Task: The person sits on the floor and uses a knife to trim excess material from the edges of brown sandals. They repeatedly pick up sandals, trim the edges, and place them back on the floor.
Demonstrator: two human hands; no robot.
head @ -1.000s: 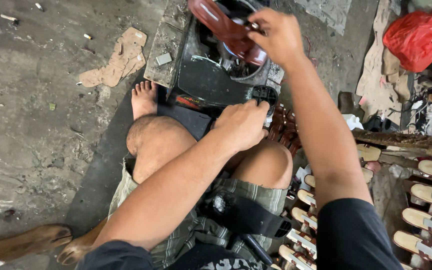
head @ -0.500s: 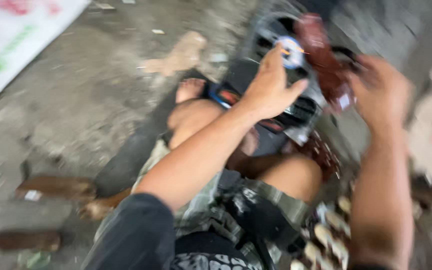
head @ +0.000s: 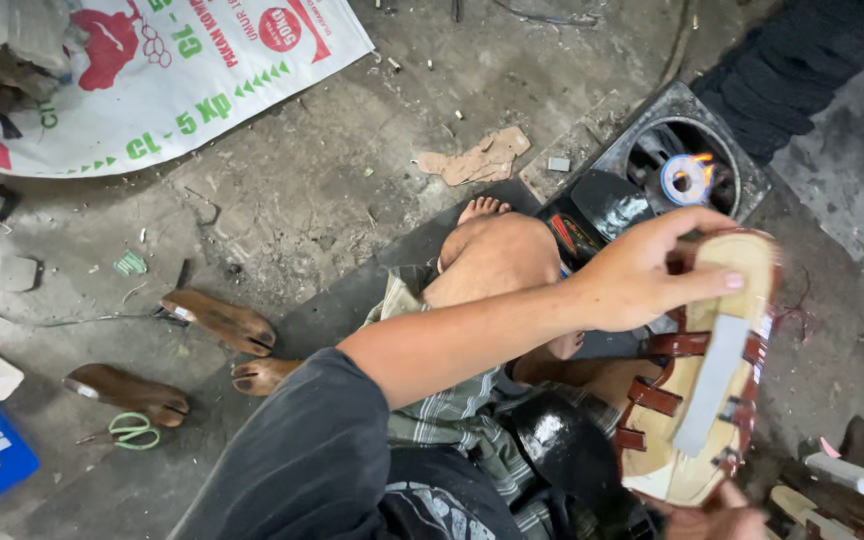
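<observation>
- Tan and brown, that's the sandal (head: 704, 380) we have turned sole-up between our two hands, its brown straps showing along both edges and a grey strip lying down the middle of the sole.
- Our left hand (head: 642, 275) is closed on the top end of the sandal, fingers (head: 697, 285) laid across the pale sole, thumb out of sight behind it.
- Our right hand (head: 717, 518) sits at the bottom end, only partly in the picture; it touches the sandal there, though how tightly it grips we cannot tell.
- Just beyond the left hand, a small black stove (head: 682, 170) stands on the floor (head: 352, 170) with a little flame burning in its round opening.
- Under the left forearm we see our bent knee (head: 497, 255) and bare foot (head: 482, 208).
- Well off to the left of the hands, brown wooden sole pieces (head: 217, 320) lie on the floor, and green-handled scissors (head: 132, 430) rest just beside one of them.
- Far left, a printed white sack (head: 182, 70) is spread on the floor.
</observation>
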